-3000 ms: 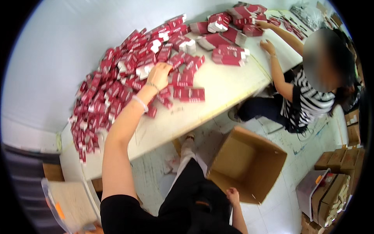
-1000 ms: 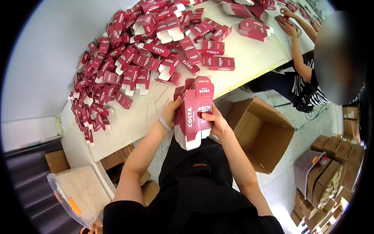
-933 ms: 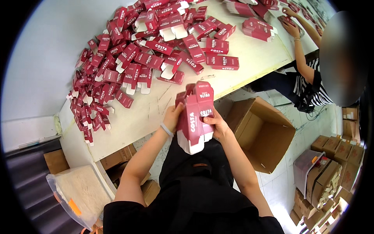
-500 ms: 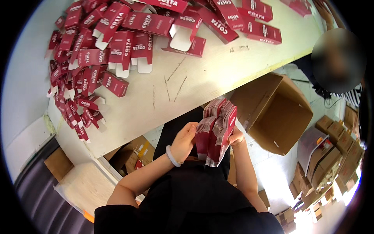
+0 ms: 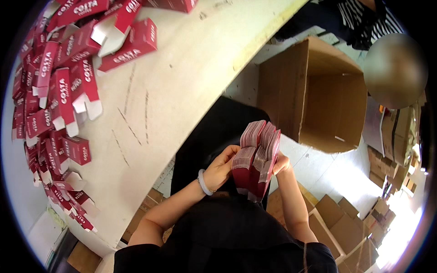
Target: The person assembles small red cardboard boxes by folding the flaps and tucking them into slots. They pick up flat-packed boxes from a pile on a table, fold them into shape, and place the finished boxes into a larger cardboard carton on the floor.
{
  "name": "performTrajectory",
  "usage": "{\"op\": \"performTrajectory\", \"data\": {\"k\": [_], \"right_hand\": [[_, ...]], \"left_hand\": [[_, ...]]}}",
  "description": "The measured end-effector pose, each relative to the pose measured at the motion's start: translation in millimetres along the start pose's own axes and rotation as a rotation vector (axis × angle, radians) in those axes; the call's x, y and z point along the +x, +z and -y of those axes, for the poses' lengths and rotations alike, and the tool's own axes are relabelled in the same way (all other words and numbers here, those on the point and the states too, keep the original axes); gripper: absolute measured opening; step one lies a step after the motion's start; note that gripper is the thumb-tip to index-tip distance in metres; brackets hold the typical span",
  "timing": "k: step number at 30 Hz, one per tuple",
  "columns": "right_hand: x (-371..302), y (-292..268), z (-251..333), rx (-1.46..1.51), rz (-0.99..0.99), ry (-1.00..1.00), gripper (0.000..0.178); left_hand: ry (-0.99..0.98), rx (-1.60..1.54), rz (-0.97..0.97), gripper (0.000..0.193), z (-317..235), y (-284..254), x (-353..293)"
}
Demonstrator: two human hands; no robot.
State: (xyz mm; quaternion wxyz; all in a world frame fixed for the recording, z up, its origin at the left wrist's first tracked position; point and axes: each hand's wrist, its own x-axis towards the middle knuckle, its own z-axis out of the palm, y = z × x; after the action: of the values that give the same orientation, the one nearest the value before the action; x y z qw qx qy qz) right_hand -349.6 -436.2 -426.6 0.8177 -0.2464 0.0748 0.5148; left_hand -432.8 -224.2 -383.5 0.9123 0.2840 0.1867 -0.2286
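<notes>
Between my two hands is a thick stack of flattened red cartons (image 5: 248, 168), held above my lap with its layered edges facing up. My left hand (image 5: 221, 170), with a pale band (image 5: 203, 182) at its wrist, closes on the stack's left side. On the right side my right hand (image 5: 281, 164) grips it, its fingers partly hidden behind the cartons. To the left, a heap of small red boxes (image 5: 61, 98) is spread over the pale table (image 5: 150, 104); several have open white flaps.
A large open cardboard box (image 5: 334, 104) stands on the floor right of the table. More cardboard boxes (image 5: 337, 214) lie at the lower right. A person in a striped top (image 5: 357, 18) is at the upper right. The table's edge runs diagonally beside me.
My view has turned to the right, so the table and red boxes appear shifted left and rotated. Both hands still hold the carton stack.
</notes>
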Motion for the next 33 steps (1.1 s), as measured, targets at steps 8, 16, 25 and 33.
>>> {"op": "performTrajectory", "data": {"k": [8, 16, 25, 33], "right_hand": [[-25, -8, -50, 0.009, 0.022, -0.068, 0.111], [-21, 74, -33, -0.625, 0.065, 0.056, 0.098], [-33, 75, -62, -0.371, -0.056, -0.191, 0.088], [-77, 76, -83, -0.402, 0.023, -0.415, 0.081]], "left_hand": [[-0.029, -0.184, 0.100, 0.016, 11, -32, -32], [0.091, 0.467, 0.024, 0.021, -83, -23, -74], [0.887, 0.831, -0.026, 0.021, -30, 11, -116], [1.085, 0.982, -0.154, 0.023, -23, 4, -108]]}}
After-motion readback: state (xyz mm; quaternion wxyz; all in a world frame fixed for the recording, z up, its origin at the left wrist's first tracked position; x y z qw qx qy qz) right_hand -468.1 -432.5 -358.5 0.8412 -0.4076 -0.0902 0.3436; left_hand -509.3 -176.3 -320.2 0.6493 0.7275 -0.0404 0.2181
